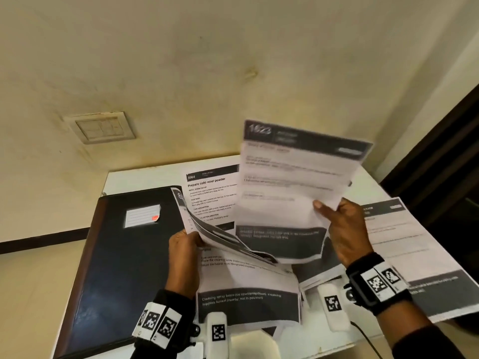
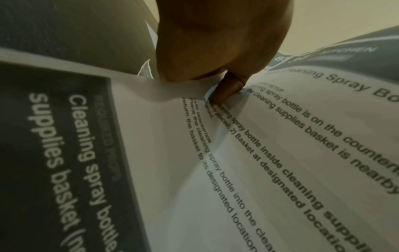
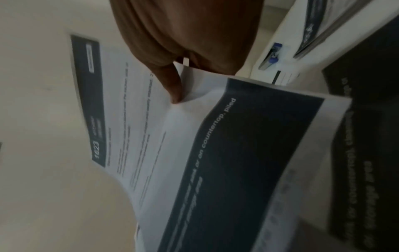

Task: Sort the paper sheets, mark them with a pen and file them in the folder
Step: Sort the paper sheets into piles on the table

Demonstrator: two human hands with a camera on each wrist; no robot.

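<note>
Plain room: white table (image 1: 119,177) against stained wall (image 1: 181,60) with switch plate (image 1: 101,128).

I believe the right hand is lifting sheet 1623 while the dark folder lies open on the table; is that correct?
Not quite: the dark folder lies closed, its labelled cover up, as the head view shows. The right hand is indeed lifting sheet 1623 above the table.

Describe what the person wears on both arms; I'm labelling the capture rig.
Both hands, left and right, are bare. Each wrist carries a black band with white square-code tags, and a white tagged module hangs beneath. A thin black cable runs from the right side. Sleeves are dark.
</note>
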